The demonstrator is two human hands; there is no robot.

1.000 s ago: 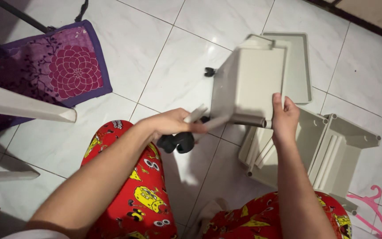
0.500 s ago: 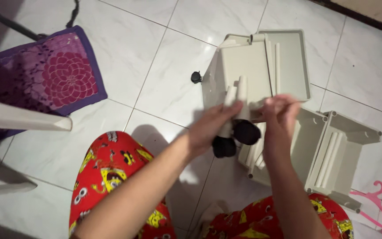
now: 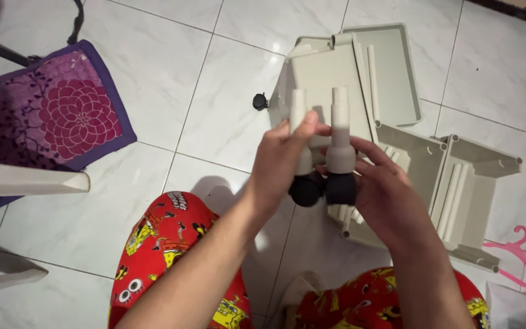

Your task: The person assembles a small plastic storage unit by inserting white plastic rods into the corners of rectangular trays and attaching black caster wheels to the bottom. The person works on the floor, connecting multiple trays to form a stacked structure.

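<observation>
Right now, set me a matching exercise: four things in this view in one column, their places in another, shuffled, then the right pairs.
Things:
1. two beige caster legs with black wheels
2. pink hanger
3. purple flowered cushion
4. lone black wheel

Places:
A. on the floor tiles, just left of the beige panels
B. far left, above a white chair edge
C. held between the left hand and right hand
D. on the floor at the right edge, beside the beige shelf unit

Pairs: 1-C, 2-D, 3-B, 4-A
</observation>
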